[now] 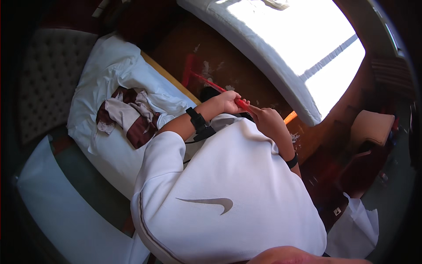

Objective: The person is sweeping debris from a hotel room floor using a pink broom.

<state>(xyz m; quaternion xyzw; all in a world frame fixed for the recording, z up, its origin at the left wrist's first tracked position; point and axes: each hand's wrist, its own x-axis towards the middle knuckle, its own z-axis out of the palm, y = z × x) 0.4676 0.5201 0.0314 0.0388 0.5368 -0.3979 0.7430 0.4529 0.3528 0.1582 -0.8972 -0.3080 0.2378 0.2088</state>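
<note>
Both of my hands grip the red handle of a long-handled tool, probably a broom, that slants away from me towards the floor. Its red head is dim and blurred near the side of a bed. My left hand wraps the handle slightly farther along. Close to the handle's near end is my right hand, with a finger stretched along it. Whitish scraps lie scattered over the brown floor around the tool.
Left of me is a bed with a rumpled white sheet and a maroon-and-pale cloth. A sunlit white mattress borders the floor on the right. Farther right are a tan chair and a white bag or sheet. A tufted headboard stands far left.
</note>
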